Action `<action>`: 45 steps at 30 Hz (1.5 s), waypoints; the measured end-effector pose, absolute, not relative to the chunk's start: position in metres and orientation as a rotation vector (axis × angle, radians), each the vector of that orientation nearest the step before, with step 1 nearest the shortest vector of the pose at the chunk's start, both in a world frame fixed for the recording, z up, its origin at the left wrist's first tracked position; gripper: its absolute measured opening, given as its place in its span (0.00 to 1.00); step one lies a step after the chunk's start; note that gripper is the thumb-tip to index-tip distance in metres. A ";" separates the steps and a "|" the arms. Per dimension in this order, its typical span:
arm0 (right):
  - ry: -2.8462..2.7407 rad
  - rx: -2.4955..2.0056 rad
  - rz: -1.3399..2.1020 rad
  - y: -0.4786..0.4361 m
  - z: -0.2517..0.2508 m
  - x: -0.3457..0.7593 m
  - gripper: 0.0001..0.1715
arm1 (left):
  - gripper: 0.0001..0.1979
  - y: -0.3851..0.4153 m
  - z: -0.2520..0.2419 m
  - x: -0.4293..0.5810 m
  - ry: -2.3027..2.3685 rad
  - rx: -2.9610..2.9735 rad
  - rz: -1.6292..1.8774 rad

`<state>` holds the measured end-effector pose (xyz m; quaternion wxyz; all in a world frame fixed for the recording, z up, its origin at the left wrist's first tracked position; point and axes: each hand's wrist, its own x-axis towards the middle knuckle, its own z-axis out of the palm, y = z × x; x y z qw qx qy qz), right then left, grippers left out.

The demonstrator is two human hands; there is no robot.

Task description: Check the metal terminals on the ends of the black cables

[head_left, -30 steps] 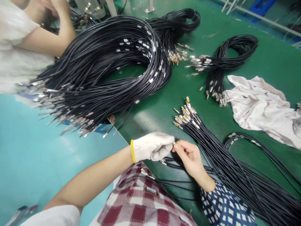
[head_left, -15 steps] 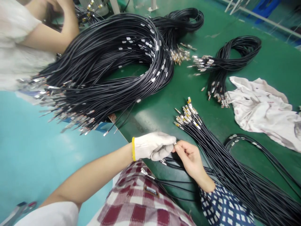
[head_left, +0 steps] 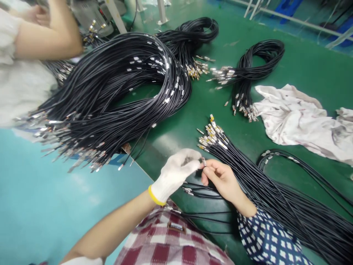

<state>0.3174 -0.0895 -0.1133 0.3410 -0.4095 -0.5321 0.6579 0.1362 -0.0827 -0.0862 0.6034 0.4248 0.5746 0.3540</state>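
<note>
Head view, left to right: our gloved left hand (head_left: 176,173) comes in from the near left, fingers curled, pinching the small metal tip (head_left: 203,161) of a black cable (head_left: 201,186). Our bare right hand (head_left: 220,178) meets it from the right, thumb and forefinger closed on the same tip, so both hands touch it at one spot. We see the cable's long axis trailing back toward us under the right hand. Just beyond, far and right, lies a cable bundle (head_left: 248,173) on the green table (head_left: 303,66), tips pointing far-left.
</note>
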 end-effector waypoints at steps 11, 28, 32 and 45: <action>-1.426 -0.977 1.746 -0.088 -0.117 0.320 0.24 | 0.04 -0.082 -0.092 0.155 1.359 1.048 0.853; -1.284 -0.927 1.904 -0.092 -0.125 0.319 0.23 | 0.03 -0.094 -0.097 0.161 1.427 0.947 0.859; -1.262 -0.909 1.935 -0.092 -0.126 0.320 0.22 | 0.03 -0.094 -0.099 0.161 1.422 0.948 0.867; -1.322 -0.944 1.919 -0.090 -0.125 0.320 0.23 | 0.04 -0.091 -0.092 0.164 1.322 0.830 0.910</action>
